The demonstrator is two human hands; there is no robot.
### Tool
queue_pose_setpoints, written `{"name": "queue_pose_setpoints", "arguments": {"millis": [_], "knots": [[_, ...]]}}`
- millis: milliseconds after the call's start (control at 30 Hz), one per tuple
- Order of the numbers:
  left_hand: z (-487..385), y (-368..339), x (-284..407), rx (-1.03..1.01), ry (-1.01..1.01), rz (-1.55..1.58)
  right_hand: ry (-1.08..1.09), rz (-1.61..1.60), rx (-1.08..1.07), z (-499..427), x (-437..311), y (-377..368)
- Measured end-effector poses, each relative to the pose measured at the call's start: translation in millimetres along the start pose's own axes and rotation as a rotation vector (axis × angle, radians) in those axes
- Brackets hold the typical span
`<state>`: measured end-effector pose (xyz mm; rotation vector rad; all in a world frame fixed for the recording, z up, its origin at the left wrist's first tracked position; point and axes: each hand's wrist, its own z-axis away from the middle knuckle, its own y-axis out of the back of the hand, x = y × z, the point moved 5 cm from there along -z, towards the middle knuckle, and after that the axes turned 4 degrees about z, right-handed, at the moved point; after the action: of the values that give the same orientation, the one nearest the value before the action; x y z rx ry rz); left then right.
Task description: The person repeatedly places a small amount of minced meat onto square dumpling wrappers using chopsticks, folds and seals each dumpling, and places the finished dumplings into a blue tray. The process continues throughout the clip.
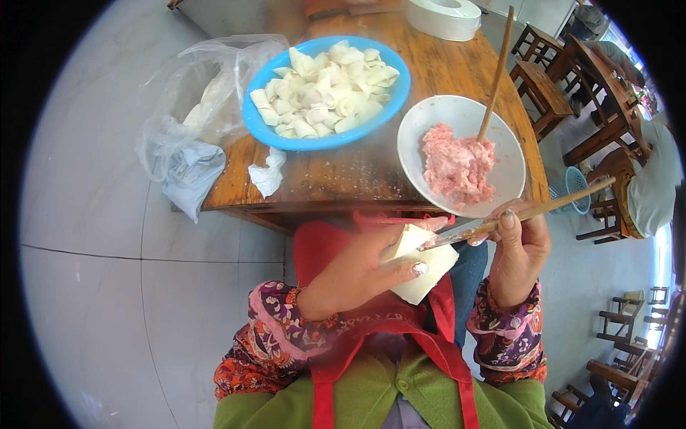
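Note:
Dough wrappers (427,272) lie in my left hand (364,268), the thumb pressed over them and one edge lifted in a fold. My right hand (517,241) grips a wooden stick (557,205) whose tip, smeared with a little filling, touches the wrapper. Just beyond my right hand stands a white bowl (410,155) of pink minced meat (460,163). A wooden chopstick (496,75) stands upright in the meat. Farther off, to the left, a blue oval basin (327,143) is heaped with folded wontons (327,88).
The wooden table (332,182) bears a crumpled tissue (267,172), a big paper roll (445,19) and a clear plastic bag (214,91) with pale contents. A grey bag (194,174) hangs over its left edge. Stools (541,96), a blue basket (574,190) and seated people are on the right.

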<state>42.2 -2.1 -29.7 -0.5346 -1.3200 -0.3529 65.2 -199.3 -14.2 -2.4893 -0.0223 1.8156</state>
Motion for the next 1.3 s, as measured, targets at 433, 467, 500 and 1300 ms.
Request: {"name": "queue_pose_setpoints", "arguments": {"millis": [433,467,500,1300], "knots": [[6,14,-4,0.101,0.021,0.157,-0.038,-0.044,-0.029,10,7,3],[6,16,-4,0.121,0.032,0.098,-0.032,-0.027,-0.038,11,6,2],[7,17,-6,0.137,0.059,0.016,-0.024,-0.006,-0.048,12,5,1],[19,32,-13,0.331,-0.098,0.426,0.845,0.586,-0.560,40,-57,-69]]}}
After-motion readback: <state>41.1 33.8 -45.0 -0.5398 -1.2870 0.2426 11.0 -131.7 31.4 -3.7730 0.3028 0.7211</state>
